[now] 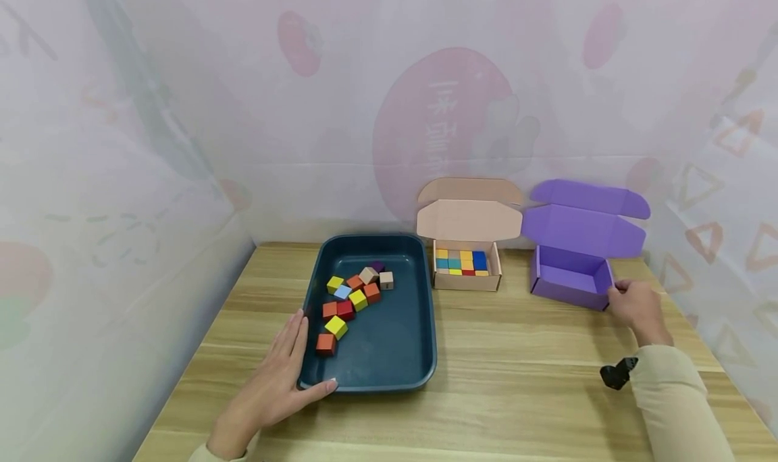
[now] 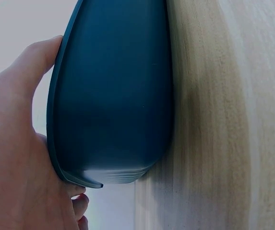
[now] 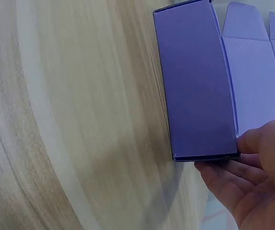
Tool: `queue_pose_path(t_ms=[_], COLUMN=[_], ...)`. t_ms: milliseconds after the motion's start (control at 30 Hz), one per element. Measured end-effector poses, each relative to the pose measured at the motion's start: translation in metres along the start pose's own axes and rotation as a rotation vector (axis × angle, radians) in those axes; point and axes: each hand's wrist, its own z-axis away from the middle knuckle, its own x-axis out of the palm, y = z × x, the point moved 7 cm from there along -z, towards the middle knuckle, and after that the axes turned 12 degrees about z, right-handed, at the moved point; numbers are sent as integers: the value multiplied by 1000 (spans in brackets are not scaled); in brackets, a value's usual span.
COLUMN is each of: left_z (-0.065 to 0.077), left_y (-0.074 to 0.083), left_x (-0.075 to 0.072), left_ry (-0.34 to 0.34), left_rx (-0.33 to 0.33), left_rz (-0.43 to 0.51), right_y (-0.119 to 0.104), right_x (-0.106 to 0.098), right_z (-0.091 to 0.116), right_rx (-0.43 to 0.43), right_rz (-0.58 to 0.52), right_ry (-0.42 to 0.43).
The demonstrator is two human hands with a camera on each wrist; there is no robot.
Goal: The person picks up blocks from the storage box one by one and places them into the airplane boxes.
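Observation:
In the head view my left hand (image 1: 273, 384) rests at the near-left corner of a dark blue tray (image 1: 389, 357), its fingers straight along the left rim and the thumb at the near rim. Several coloured cubes (image 1: 358, 300) lie loose in the tray, mostly toward its left side. My right hand (image 1: 638, 309) pinches the right end of an open purple cardboard box (image 1: 565, 294). From the right wrist view, the thumb is at the box's top edge and the fingers are against its end wall; the fingertips are partly hidden.
Between tray and purple box stands an open tan cardboard box (image 1: 467, 283) with several coloured blocks (image 1: 464, 262) fitted inside. Its raised lid is close to the printed back curtain (image 1: 340, 144). A small black object (image 1: 616, 374) is beside the right wrist, above the wooden table (image 1: 516, 388).

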Motion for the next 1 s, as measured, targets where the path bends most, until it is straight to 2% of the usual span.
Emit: queue_pose_path(t_ms=[333, 733, 1000], left_z=[0, -1, 0], left_y=[-1, -1, 1], left_x=[0, 1, -2], left_ry=[7, 7, 12], left_rx=[1, 16, 25], left_rz=[6, 27, 25], right_y=[4, 11, -6], right_x=[-3, -7, -4], right_z=[18, 58, 77], right_rx=[-50, -128, -164], right_rz=[25, 38, 68], right_ry=[38, 55, 18])
